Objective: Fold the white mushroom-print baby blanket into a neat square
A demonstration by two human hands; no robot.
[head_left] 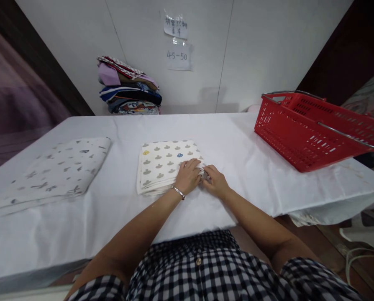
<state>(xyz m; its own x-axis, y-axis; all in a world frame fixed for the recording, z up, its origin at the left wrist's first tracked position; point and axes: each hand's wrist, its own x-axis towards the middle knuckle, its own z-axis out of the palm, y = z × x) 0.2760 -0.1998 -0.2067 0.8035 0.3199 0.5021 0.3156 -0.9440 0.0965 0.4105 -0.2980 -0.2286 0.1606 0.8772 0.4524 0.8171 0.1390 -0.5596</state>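
A red basket sits at the table's right, a second folded cloth left, clothes stacked by the wall.
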